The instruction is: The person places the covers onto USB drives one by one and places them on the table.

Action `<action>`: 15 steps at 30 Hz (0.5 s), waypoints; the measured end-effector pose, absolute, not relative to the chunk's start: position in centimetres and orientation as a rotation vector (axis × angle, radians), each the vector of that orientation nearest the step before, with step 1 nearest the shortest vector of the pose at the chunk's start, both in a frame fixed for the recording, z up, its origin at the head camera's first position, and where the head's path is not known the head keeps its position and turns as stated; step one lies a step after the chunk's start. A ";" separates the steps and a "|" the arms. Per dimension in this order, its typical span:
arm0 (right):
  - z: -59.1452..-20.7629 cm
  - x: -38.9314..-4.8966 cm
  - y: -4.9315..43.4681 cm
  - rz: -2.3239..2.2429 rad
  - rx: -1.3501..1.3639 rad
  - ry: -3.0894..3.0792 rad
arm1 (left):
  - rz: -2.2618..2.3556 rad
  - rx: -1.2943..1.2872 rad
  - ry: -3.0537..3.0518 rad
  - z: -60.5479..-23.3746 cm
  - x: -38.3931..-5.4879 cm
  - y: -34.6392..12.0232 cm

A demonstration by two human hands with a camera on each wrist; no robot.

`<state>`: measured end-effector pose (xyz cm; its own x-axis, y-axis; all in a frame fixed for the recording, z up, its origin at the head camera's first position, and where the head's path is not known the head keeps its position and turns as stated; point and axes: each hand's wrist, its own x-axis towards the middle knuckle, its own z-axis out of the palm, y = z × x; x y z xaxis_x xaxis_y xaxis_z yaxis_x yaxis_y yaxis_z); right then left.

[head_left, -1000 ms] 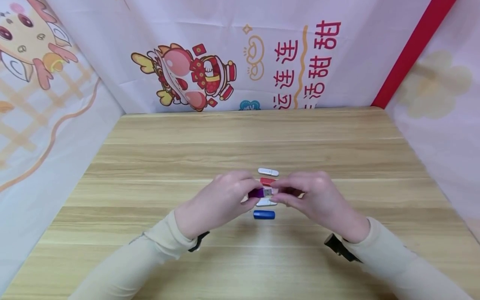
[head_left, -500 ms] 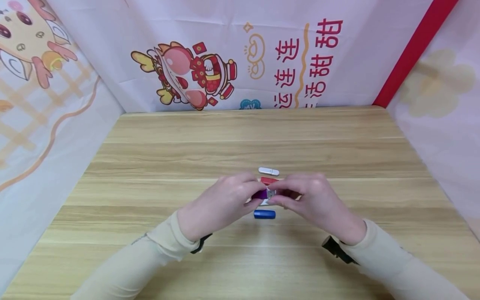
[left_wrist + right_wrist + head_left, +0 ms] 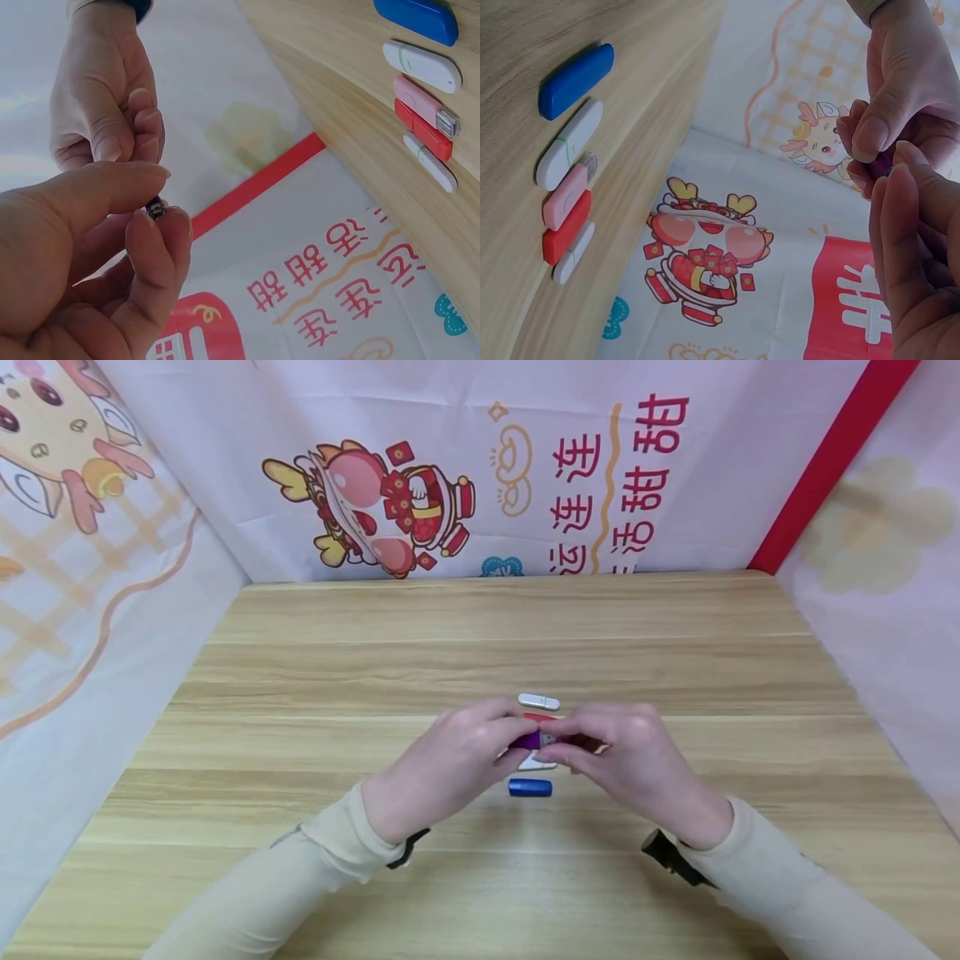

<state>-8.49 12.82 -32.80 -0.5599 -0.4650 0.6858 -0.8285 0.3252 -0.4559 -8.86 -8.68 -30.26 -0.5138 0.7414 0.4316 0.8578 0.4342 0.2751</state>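
Note:
Above the middle of the table, my left hand pinches a purple USB flash drive between thumb and fingers. The drive's metal connector points right, toward my right hand. My right thumb and forefinger pinch at the connector end; whether they also hold a small cap is hidden. In the right wrist view, a bit of the purple drive shows between the fingertips of both hands. Below them lie a blue USB flash drive, a white one, a pink one and a red one.
A slimmer white USB flash drive lies farthest back in the row on the wooden table. Printed cloth hangs along the table's back and sides. Dark straps sit at the wrists.
My left hand has brought the purple drive slightly right and away from me. My right fingertips now cover more of its metal connector. The drives on the table stay put.

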 end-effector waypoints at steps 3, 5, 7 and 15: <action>-32.8 -8.5 12.7 1.157 1.144 -2.154 | -0.671 -1.394 -2.428 -30.1 -8.9 -8.6; -32.8 -8.5 12.7 1.172 1.138 -2.162 | -0.657 -1.396 -2.421 -30.0 -8.9 -8.6; -32.9 -8.5 12.6 1.178 1.133 -2.164 | -0.641 -1.401 -2.420 -30.0 -8.9 -8.6; -33.7 -9.1 11.8 1.074 1.097 -2.196 | -0.637 -1.405 -2.439 -30.6 -9.7 -8.8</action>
<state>-9.07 11.83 -33.74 -0.5776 -0.4570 0.6764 -0.8145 0.3778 -0.4402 -9.67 -8.79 -30.57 -0.5013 0.7536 0.4252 0.8653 0.4380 0.2439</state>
